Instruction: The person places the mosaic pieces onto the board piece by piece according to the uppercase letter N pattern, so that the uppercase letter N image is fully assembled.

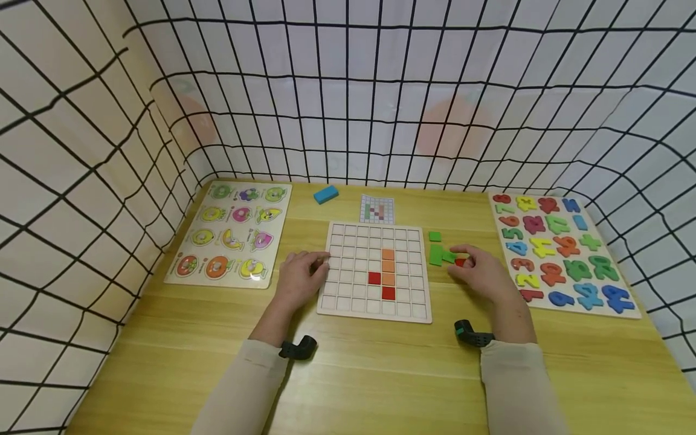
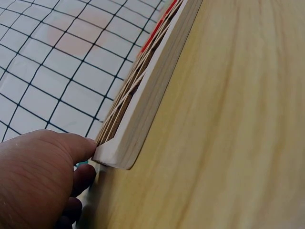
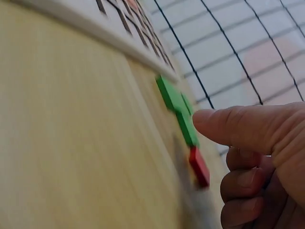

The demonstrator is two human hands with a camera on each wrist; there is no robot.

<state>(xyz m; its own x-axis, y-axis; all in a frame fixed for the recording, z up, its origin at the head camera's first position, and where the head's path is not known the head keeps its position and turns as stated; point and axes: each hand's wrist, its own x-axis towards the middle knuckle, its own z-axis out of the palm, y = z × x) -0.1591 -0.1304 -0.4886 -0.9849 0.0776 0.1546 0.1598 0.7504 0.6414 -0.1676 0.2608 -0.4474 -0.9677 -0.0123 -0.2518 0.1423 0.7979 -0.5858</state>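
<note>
A square wooden grid board (image 1: 375, 318) lies before me, bearing an orange strip (image 1: 388, 266) and two red squares, one left of the strip (image 1: 374, 278) and one below it (image 1: 388, 293). At its left edge, my left hand (image 1: 299, 278) touches the rim with its fingertips; the left wrist view shows the thumb against the board's corner (image 2: 114, 153). Right of the board, my right hand (image 1: 481, 275) hovers with thumb and fingers around a red tile (image 1: 460, 263). That tile (image 3: 199, 167) lies beside green tiles (image 1: 437, 255), apart from the visible fingers in the right wrist view.
Behind the board lies a printed pattern card (image 1: 377, 209), with a blue block (image 1: 326, 194) to its left. A separate green square (image 1: 435, 236) sits near the board. A fruit puzzle (image 1: 228, 235) lies left, a number-and-letter puzzle (image 1: 565, 254) right. Black wire mesh (image 1: 348, 96) encloses the table.
</note>
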